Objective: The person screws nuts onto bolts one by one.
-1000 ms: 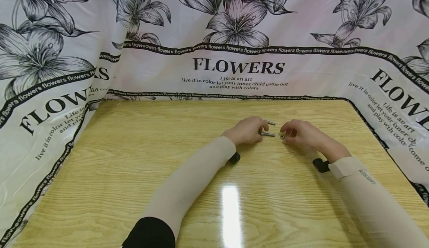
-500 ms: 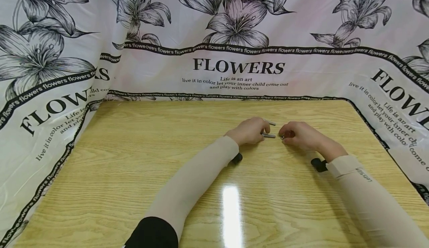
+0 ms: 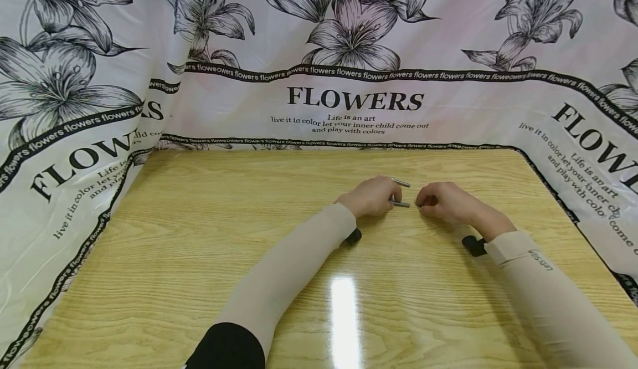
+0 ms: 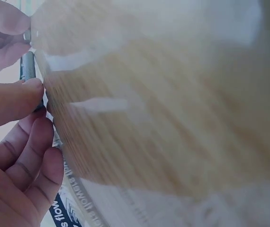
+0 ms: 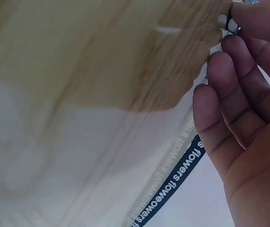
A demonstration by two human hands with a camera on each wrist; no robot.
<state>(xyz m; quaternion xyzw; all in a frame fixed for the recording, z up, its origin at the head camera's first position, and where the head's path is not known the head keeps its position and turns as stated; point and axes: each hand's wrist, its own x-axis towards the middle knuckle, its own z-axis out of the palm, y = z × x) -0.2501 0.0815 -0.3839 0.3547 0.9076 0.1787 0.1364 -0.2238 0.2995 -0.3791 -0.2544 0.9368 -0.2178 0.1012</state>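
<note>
Between thumb and fingers, my left hand pinches a silver bolt, its threaded end pointing right. The left wrist view has the bolt's shank standing out past the thumb, while the fingers cover its head end. My right hand, facing the bolt's tip across a small gap, pinches a small metal nut at the thumb and fingertips. From the head view the nut is mostly hidden by those fingertips. A second bolt lies just beyond my left hand, partly covered by it.
A glossy wood-grain table lies under both hands, with a bright light reflection near the front. Floral-printed sheeting hangs along the back and both sides. Black wrist camera mounts sit low beneath the wrists.
Both hands have shifted slightly toward the front, the left also a little to the right. The nut, plainer to see a second ago, is now more covered by my right fingertips.
</note>
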